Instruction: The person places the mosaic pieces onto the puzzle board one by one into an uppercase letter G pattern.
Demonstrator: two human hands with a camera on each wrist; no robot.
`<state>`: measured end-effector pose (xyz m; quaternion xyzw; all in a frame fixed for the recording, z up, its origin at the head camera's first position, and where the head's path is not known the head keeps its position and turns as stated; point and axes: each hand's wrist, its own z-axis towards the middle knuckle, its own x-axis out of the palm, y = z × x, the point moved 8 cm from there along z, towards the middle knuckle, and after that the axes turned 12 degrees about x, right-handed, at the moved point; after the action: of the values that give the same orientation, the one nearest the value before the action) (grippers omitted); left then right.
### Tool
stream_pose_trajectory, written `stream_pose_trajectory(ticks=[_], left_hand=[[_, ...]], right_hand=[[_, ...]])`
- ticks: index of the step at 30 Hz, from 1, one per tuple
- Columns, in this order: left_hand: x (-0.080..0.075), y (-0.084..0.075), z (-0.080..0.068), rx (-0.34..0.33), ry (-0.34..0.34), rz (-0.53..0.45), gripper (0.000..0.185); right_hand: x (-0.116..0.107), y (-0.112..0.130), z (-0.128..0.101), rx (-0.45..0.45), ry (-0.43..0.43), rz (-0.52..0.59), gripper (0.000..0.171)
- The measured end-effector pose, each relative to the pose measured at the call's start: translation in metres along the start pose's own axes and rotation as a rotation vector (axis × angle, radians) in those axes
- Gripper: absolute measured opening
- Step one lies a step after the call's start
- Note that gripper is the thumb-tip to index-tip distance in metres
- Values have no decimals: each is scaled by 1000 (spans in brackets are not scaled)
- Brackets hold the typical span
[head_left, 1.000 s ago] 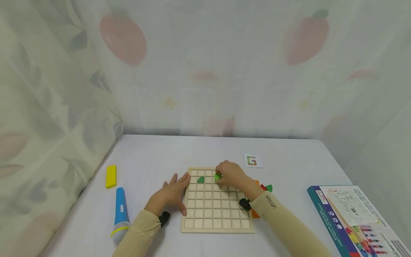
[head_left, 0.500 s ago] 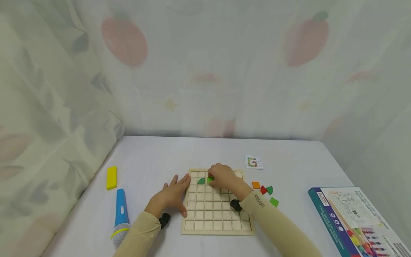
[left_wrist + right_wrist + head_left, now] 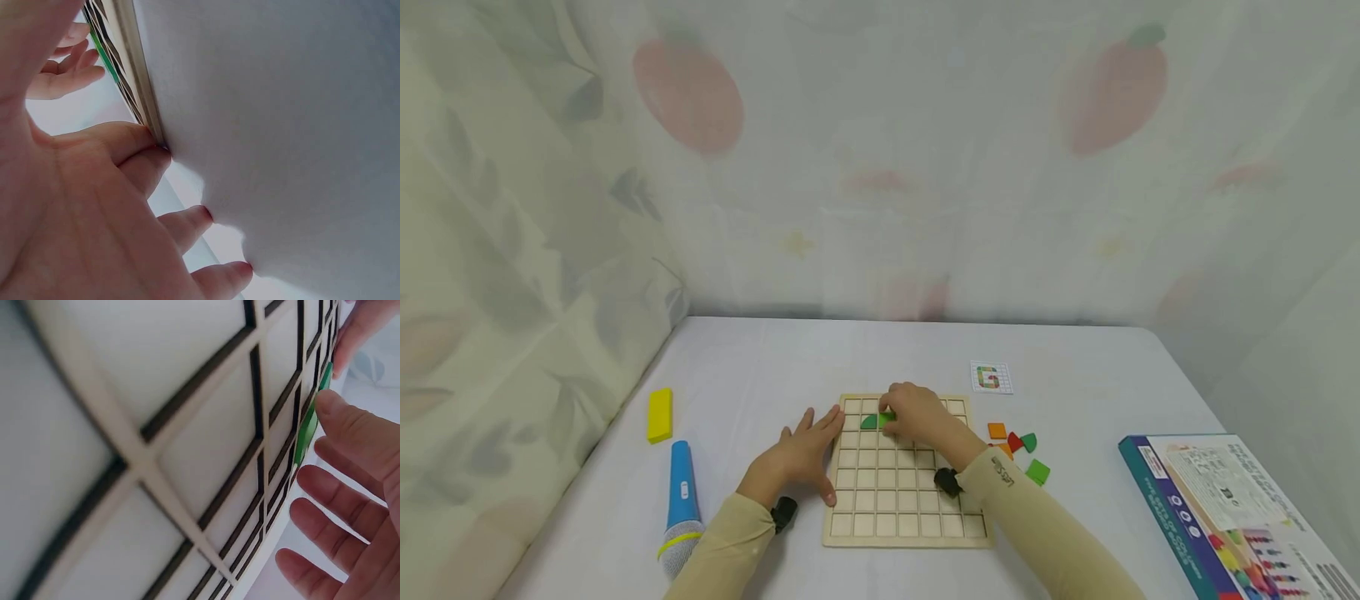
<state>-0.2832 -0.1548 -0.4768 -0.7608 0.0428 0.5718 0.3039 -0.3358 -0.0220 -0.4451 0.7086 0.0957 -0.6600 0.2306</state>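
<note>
Light green tile [image 3: 886, 417]: on the far part of the grid board [image 3: 887, 500], directly left of your right hand [image 3: 919, 414], at its fingertips; partly covered, no long axis evident; whether seated in a cell, you cannot tell.
Right hand: the nearer one; your thumb and a finger pinch the tile, other fingers apart from it.
Left hand [image 3: 799, 454]: fingers spread, holding nothing, touching the board's left edge.
Dark green tile [image 3: 869, 422]: on the board, just left of the light green tile, bounding that side.
Obstruction: your right hand and sleeve [image 3: 1048, 525] cover cells toward the right.
Loose pieces [image 3: 1038, 472]: orange, red, green; right of the board.
Pattern card [image 3: 991, 377]: beyond them, far side.
Surface [image 3: 760, 358], left: yellow block [image 3: 659, 415], microphone [image 3: 682, 479].
Surface, right: box [image 3: 1210, 500].
</note>
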Motion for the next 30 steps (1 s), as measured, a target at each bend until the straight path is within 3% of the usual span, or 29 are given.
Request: stream_pose_trajectory(ticks=[11,21,30], left_hand=[[-3,4,0,-10,-3,-2,128],[0,10,3,-16,12,32,130],[-1,8,0,-23,15,27,130]], right_hand=[[-26,-31,-12,8,-126,166,30],[-38,-93,-40,160,-142,214,28],[-39,-136,-66,222,-156,231,25]])
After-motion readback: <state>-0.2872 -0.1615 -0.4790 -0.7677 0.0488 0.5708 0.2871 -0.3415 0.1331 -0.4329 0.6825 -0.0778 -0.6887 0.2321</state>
